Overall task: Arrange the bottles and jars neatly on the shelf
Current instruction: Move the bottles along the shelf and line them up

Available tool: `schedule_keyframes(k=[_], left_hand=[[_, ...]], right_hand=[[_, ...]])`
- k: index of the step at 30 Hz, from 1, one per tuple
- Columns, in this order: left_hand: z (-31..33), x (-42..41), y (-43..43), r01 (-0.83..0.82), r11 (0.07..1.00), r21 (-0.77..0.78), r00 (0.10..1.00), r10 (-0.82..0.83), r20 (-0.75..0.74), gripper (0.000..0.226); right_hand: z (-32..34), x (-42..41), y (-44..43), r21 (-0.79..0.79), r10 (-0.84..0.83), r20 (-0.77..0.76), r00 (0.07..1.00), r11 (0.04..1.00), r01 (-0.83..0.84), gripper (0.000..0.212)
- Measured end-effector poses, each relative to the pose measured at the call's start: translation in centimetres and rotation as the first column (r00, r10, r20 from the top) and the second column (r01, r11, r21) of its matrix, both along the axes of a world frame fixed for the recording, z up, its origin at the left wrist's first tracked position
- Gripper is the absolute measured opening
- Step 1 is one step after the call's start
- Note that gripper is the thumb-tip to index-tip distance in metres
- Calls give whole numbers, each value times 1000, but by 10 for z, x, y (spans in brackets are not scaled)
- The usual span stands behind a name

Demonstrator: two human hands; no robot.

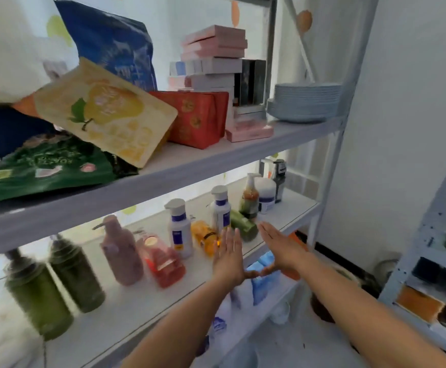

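Holds left grip (228, 257) and right grip (282, 248) flat-fingered and empty over the shelf (137, 309) front; orange bottle (203, 236) lying just beyond the left, green bottle (243, 224) lying between the two.

home storage room, white metal shelving (163, 168), snack bags (105, 112), stacked plates (305, 102), pump bottles (122, 251)

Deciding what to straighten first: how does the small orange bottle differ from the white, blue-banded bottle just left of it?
The small orange bottle lies on its side; the white, blue-banded bottle stands upright. The orange one looks translucent with a dark band; the white one is opaque with a white cap. The white one also looks the larger. Both sit on the same white shelf.
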State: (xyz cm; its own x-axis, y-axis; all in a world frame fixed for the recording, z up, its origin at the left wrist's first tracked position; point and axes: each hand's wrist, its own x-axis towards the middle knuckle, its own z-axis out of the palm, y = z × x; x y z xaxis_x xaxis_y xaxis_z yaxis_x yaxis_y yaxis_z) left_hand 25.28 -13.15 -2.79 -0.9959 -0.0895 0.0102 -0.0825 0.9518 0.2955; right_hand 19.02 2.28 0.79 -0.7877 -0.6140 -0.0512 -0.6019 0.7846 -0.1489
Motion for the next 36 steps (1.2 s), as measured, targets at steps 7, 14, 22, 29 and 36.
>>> schedule_keyframes(k=[7, 14, 22, 29, 36], left_hand=[[-1, -103, 43, -51, 998, 28, 998, 49, 43, 119], [-21, -205, 74, -96, 995, 27, 994, 94, 57, 120], [-35, -276, 110, -185, 983, 8, 980, 184, 82, 119], [-46, -301, 149, -422, 907, -9, 905, 422, 46, 122], [-41, -312, 176, -533, 846, -11, 846, 533, 15, 119]], right_hand=[[-11, -127, 44, -7, 32, 44, 999, 999, -31, 123], [-24, -230, 45, 1, 92, 43, 995, 996, -92, 132], [-25, -319, 77, 18, 189, 48, 981, 982, -190, 134], [-30, -368, 101, -95, 335, 63, 940, 940, -329, 128], [-22, -409, 103, -399, 301, 132, 945, 888, -227, 100]])
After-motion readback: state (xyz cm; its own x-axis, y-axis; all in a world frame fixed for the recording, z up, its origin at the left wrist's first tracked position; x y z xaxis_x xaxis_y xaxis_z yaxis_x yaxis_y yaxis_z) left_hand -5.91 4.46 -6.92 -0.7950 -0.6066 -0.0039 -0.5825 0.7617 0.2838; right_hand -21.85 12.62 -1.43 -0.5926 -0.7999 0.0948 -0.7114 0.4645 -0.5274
